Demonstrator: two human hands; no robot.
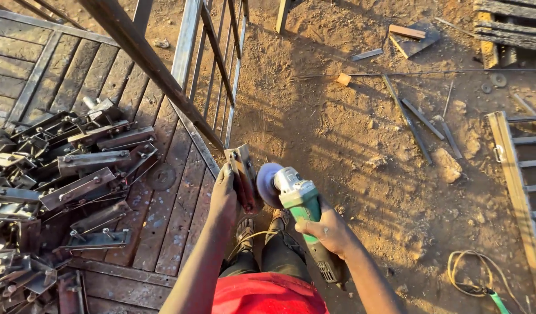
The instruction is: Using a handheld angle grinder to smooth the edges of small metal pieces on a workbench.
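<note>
Outdoors, at the bottom centre of the frame, a person in a red top stands on bare earth, both arms reaching up into the picture. The right hand [329,231] has its grip closed around the green and grey body of an angle grinder [303,218], whose disc [268,185] sits just beside a small rusty metal bracket [244,177] at the middle of the frame; whether disc and metal touch cannot be told. The left hand [224,195] has its grip wrapped around that bracket from the left, holding it upright at the lower end of a dark steel bar [151,64] that slants up toward the upper left. To the left lies a wooden platform [169,215] carrying a heap of similar metal brackets [76,180]. A welded frame of thin bars [218,58] stands above the hands. At lower right a coiled yellow cable [471,273] lies on the soil. Farther off, toward the upper right, scrap metal strips [422,119] and a wooden pallet [512,23] rest on the ground [349,134].
</note>
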